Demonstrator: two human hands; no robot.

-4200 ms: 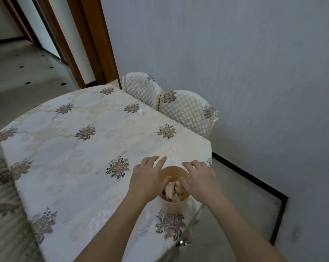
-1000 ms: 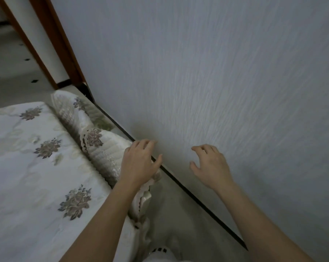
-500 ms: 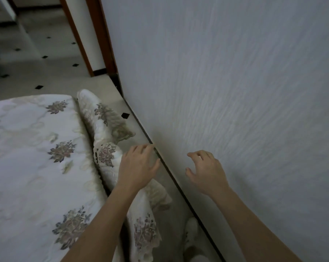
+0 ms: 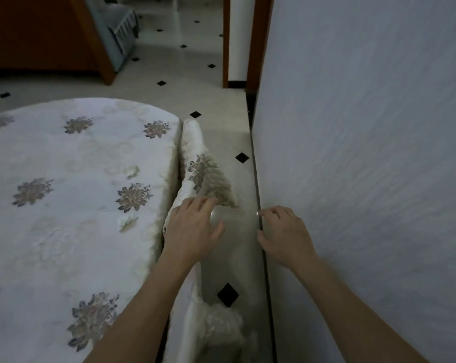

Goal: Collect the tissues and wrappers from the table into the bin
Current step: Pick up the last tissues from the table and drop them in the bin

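Tissue scraps, small and white: one (image 4: 132,172) and another (image 4: 127,221) lie on the oval table in its cream floral-embroidered cloth (image 4: 64,205), near its right edge. Left hand (image 4: 192,231) spread open, empty, above a quilted cream chair back (image 4: 206,176). Right hand (image 4: 284,237) loosely open, empty, near the textured grey wall (image 4: 365,153). Tiled floor (image 4: 237,244) between the hands.

I read this as a home dining room. Table (image 4: 72,195) carries a cream embroidered floral cloth. Just right of the table: chairs (image 4: 206,176) in quilted matching covers. Beyond the table: pale floor tiles (image 4: 185,82) with black diamond insets and wooden door frames (image 4: 250,48). Further right of the table: textured wall (image 4: 365,153).
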